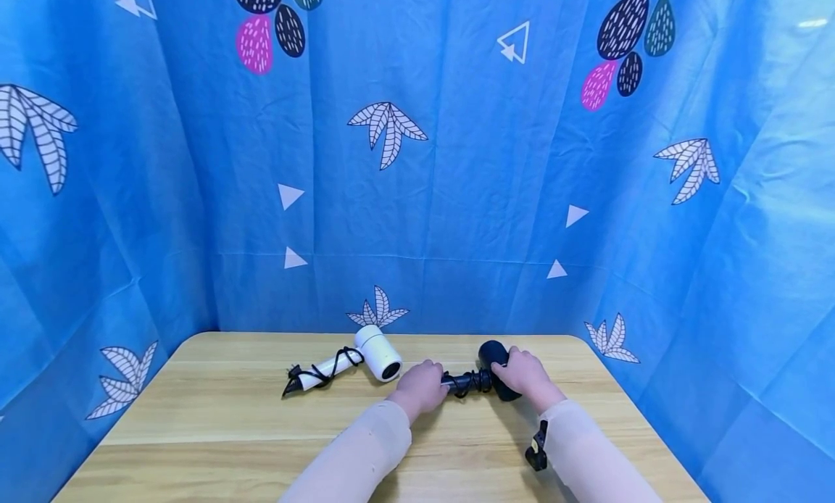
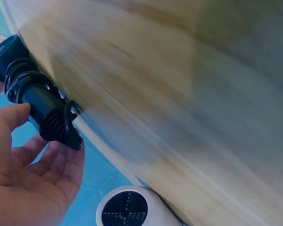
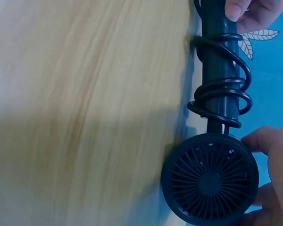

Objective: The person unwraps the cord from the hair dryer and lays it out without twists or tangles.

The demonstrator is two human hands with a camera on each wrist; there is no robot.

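A black hair dryer lies across the right half of the table, its head to the right, its cord wound around the handle. My left hand grips the end of that handle, thumb on one side and fingers underneath in the left wrist view. At the other end, my right hand holds the round head between thumb and fingers. The right wrist view shows the slotted intake grille facing the camera. A white hair dryer rests to the left of my left hand, with a black cord around its handle.
The light wood table reaches back to a blue patterned curtain, which also hangs along both sides. A black plug lies by the white dryer's handle end. A small black device is strapped at my right sleeve cuff.
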